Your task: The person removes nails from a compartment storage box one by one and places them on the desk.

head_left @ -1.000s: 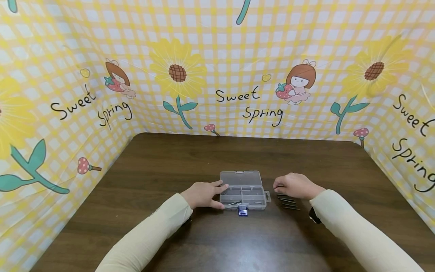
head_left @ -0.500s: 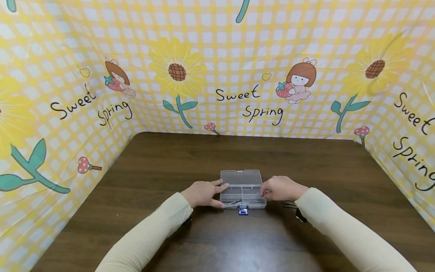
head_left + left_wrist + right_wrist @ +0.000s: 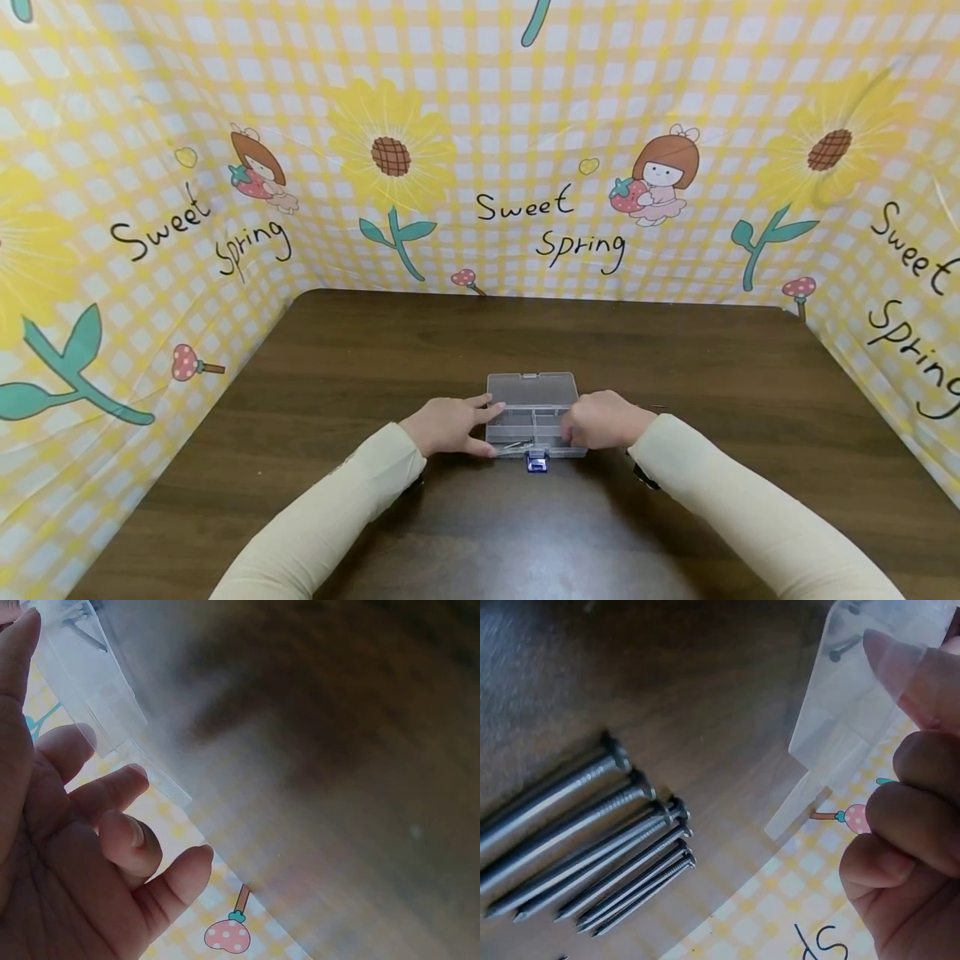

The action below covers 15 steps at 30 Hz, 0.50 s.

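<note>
A clear plastic box (image 3: 510, 432) with compartments lies with its lid (image 3: 531, 389) folded back. Thin nails (image 3: 514, 446) rest in its front left compartment. My left hand (image 3: 446, 427) touches the box's left side, fingers spread. Over the right compartments reaches my right hand (image 3: 603, 419), its fingers curled and its fingertips down in the box. Seen through the plastic in the right wrist view, a small nail (image 3: 845, 649) meets the thumb tip, pinched there as far as I can tell. Several larger nails (image 3: 547, 795) lie in a row on the table, right of the box.
A blue label (image 3: 536, 461) sits at the box's front edge. The dark wooden table (image 3: 390, 350) is enclosed at the back and sides by a yellow checked cloth (image 3: 510, 125).
My right hand has moved left from the row of nails to the box and down into its right compartments. The left hand stays against the box's left side.
</note>
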Motion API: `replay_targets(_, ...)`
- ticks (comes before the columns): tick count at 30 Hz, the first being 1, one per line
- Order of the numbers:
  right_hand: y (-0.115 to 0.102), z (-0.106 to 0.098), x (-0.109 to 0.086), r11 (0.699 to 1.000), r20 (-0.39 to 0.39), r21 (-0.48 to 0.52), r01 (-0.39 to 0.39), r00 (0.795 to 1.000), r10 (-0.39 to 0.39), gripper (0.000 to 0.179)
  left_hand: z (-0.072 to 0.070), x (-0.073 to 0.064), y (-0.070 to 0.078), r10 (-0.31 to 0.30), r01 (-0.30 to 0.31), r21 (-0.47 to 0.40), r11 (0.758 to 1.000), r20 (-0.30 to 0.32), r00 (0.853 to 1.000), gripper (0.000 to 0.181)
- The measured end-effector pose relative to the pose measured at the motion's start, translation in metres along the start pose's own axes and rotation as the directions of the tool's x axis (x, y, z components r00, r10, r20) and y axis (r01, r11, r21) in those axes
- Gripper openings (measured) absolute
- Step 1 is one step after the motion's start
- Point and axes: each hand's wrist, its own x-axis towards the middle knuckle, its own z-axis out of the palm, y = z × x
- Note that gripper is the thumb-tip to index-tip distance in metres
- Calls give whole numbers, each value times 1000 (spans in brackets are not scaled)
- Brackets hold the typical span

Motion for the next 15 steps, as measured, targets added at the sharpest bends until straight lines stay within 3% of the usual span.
replay_targets(7, -2, 7, 2, 989, -99, -149, 20, 994, -35, 31, -1, 0, 1, -6, 6, 0, 1000, 5, 1000, 74)
replay_targets(15, -4, 5, 3, 990, -94, -138, 21, 995, -35, 35, -2, -2, 2, -2, 2, -15, 1000, 4, 1000, 74)
